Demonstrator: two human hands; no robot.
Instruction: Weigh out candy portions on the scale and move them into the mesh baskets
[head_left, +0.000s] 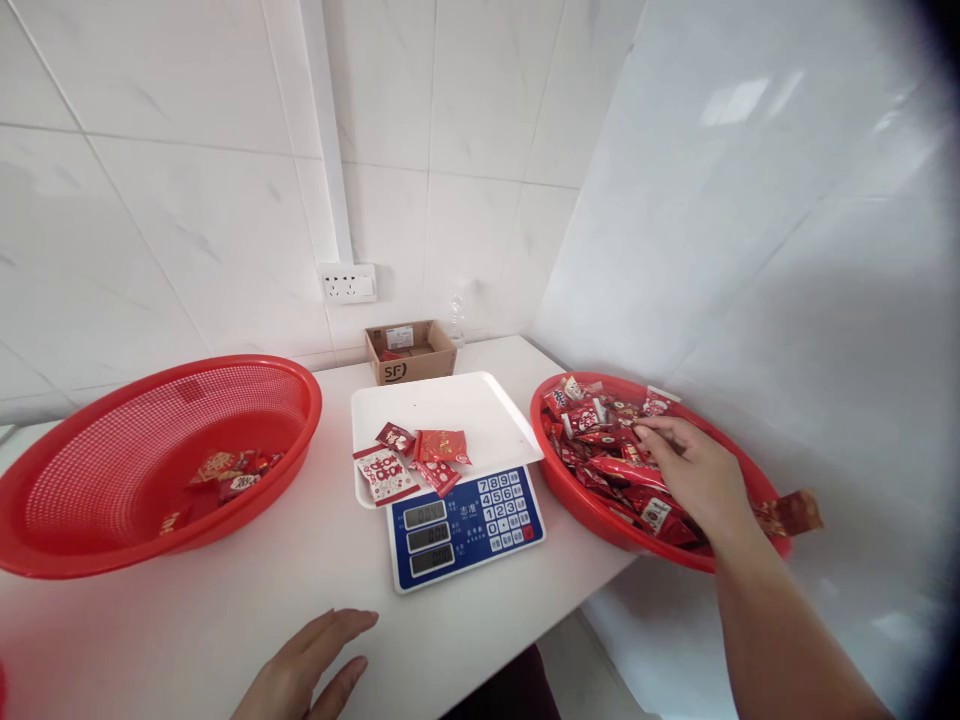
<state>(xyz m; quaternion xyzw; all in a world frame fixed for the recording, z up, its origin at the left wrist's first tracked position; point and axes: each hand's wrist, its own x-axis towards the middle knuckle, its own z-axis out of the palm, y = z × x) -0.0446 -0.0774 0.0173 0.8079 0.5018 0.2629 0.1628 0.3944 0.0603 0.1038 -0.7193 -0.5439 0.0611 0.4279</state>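
Crinkled, glossy red packets (622, 468) are heaped in a curved-rimmed red plastic basket (550, 468) at the right. The right hand (694, 475) is held over this heap, thumb and fingers drawn together among the wrappers; whether a packet is gripped cannot be told. The left hand (300, 668) is held near a blue-and-white scale (465, 540), fingers apart and gently curved. Four pillow-shaped packets (441, 447) are grouped on its smooth white tray (465, 405). More are contained in a mesh-walled red basket (301, 395) at the left.
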